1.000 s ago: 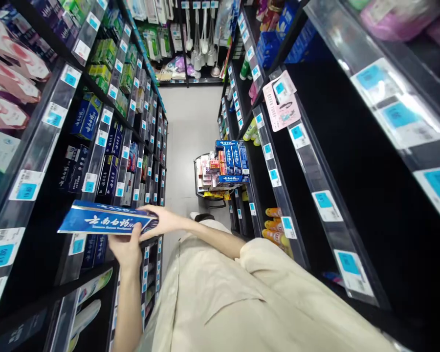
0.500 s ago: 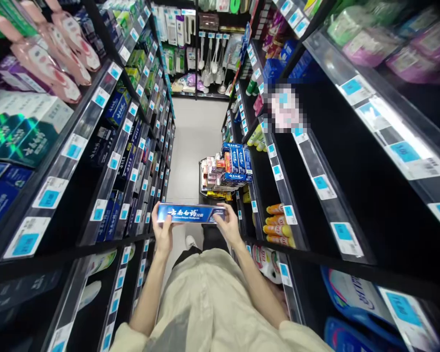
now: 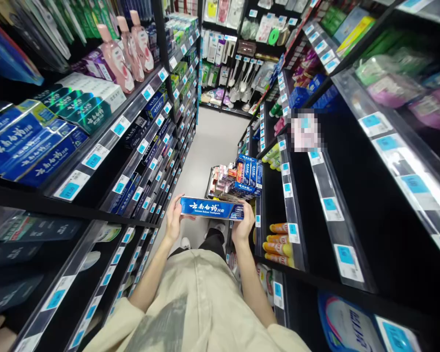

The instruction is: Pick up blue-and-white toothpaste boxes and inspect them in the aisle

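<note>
A blue toothpaste box lay level between two hands at mid-aisle, printed face up, in front of the person's chest. The left hand had its grip closed round the box's left end, thumb on top and fingers beneath. The right hand gripped the right end in the same way. Both forearms came up out of pale beige sleeves.

Just beyond the box stood a cart heaped with more cartons, blue ones stacked upright on its right side and red and white ones on its left. It stood on the grey floor of a narrow aisle that ran away to a far wall hung with brushes and packets.

Black shelves edged with blue price tags rose on the left. There, matching blue boxes lay flat on an upper shelf near green and white cartons. Pink bottles stood above them. Darker cartons filled the rows lower down.

On the right, the shelves were mostly dark. Orange tubes lay in a stack just right of the right hand, and yellow-green bottles sat higher up. A blurred patch covered a sign on a shelf edge. A blue and white pack lay on the bottom shelf at lower right.
</note>
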Action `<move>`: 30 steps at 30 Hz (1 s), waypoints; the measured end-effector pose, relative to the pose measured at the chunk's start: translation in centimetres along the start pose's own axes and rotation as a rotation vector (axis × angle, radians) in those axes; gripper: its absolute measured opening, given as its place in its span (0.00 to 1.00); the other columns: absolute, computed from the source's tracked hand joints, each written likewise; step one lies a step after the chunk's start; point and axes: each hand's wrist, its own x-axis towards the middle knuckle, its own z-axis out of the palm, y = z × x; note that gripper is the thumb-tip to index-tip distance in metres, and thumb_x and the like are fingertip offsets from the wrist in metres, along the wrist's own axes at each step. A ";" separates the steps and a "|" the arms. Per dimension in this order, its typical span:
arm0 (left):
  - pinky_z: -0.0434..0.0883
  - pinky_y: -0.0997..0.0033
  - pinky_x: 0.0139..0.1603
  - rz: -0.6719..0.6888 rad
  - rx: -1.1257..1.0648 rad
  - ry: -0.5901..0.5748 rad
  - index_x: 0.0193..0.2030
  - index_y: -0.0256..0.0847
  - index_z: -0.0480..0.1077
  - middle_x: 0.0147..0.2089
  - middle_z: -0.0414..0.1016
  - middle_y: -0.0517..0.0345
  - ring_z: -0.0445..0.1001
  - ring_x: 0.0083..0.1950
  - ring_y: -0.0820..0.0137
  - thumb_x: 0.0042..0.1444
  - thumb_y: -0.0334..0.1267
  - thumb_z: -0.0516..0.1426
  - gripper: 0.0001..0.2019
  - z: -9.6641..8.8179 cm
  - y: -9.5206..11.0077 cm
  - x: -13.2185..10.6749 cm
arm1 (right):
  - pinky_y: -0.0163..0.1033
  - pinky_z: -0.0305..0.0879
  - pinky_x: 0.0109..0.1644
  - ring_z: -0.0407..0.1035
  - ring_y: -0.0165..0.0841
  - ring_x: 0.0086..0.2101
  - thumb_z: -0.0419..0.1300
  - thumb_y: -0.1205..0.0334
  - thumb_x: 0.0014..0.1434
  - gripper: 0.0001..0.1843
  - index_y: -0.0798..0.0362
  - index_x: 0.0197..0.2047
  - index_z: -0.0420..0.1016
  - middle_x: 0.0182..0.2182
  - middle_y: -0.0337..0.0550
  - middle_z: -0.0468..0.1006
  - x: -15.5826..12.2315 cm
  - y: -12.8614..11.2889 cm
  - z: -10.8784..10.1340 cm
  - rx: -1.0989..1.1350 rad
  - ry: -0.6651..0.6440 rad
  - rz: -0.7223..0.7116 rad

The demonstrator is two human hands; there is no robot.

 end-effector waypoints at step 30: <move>0.79 0.66 0.31 -0.485 0.088 0.248 0.45 0.42 0.68 0.39 0.70 0.57 0.74 0.38 0.67 0.49 0.65 0.65 0.30 -6.9 -3.7 2.0 | 0.36 0.63 0.28 0.70 0.35 0.29 0.62 0.31 0.57 0.34 0.55 0.47 0.82 0.38 0.47 0.81 1.2 6.7 1.2 -0.385 -0.521 0.443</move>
